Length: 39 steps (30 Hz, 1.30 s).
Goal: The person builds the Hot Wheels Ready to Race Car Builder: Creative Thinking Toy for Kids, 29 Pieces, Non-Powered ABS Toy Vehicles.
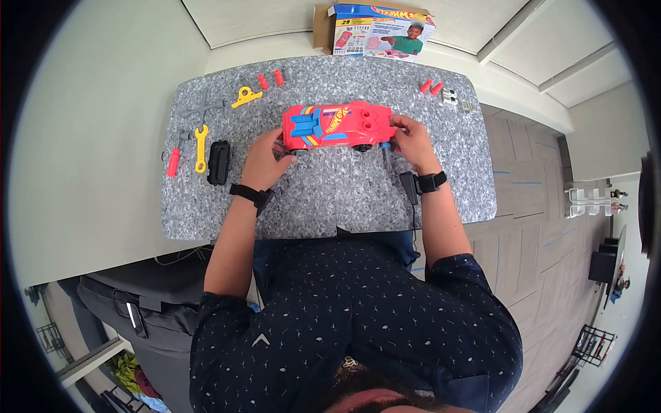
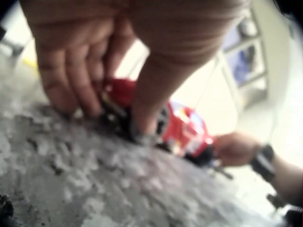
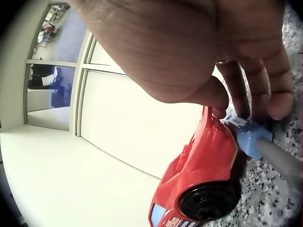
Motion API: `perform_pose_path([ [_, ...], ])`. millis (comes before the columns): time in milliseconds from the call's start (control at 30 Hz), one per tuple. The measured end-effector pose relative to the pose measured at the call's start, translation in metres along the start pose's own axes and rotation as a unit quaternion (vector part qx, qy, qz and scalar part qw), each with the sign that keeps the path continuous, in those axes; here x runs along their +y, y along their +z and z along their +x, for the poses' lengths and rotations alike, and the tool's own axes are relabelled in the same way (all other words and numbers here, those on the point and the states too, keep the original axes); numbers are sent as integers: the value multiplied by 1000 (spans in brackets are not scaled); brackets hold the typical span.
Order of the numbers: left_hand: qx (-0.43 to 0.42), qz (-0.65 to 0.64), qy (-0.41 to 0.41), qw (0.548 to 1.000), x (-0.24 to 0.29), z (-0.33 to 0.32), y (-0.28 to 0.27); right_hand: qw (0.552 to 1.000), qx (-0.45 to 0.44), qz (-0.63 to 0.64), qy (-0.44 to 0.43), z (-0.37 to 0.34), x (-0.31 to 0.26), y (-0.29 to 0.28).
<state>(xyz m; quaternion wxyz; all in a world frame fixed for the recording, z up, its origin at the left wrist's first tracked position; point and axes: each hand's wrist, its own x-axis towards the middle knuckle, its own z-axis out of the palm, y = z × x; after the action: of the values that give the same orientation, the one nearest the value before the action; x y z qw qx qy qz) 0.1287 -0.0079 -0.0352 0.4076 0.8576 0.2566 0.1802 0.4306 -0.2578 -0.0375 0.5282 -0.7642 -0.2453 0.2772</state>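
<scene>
A red toy car with blue and yellow details stands on its wheels on the speckled grey table. My left hand is at its left end, thumb by a wheel, fingers behind. My right hand pinches the right end between thumb and fingers. A tool with a blue part and grey shaft lies beside that end, under the right fingers. The left wrist view is blurred, showing the left hand around the car's end.
Left on the table: a yellow wrench, a black tray, a red-handled tool, a grey cross-shaped part, a yellow part and red cones. Back right: red cones and small metallic parts. A box stands behind.
</scene>
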Motion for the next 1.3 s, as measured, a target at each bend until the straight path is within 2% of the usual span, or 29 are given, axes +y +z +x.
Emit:
perform_pose_path([
  [233,7,-9,12,1000,-9,-3,-1,1000,-17,-6,-3,-1,0,-8],
  [333,23,-2,20,1000,-3,-12,-9,982,82,-145,-88,14,14,-31],
  [367,29,0,25,999,-1,-16,-12,958,148,-212,-124,20,13,-44],
  [433,35,-2,16,999,3,-27,-20,905,251,-314,-141,45,22,-78],
  [533,35,-2,4,999,7,-37,-29,826,322,-428,-176,86,40,-131],
  [633,45,-8,10,999,7,-41,-32,844,206,-457,-190,115,51,-167],
  [733,54,-6,21,998,7,-43,-34,832,182,-488,-190,121,58,-176],
  [767,54,-4,25,998,8,-43,-34,852,148,-485,-132,110,42,-171],
  [867,51,6,25,998,17,-41,-33,872,130,-459,-112,90,32,-157],
  [1000,47,83,142,985,42,-24,-20,900,101,-415,-90,45,-4,-129],
  [1033,39,99,171,980,54,-19,-16,912,108,-381,-102,36,-17,-119],
  [1133,7,114,219,969,77,0,11,936,58,-245,-246,16,-48,-75],
  [1200,-2,114,245,963,87,17,30,917,-34,-237,-319,5,-74,-40],
  [1300,15,103,277,955,88,43,58,898,-104,-251,-345,8,-76,-5],
])
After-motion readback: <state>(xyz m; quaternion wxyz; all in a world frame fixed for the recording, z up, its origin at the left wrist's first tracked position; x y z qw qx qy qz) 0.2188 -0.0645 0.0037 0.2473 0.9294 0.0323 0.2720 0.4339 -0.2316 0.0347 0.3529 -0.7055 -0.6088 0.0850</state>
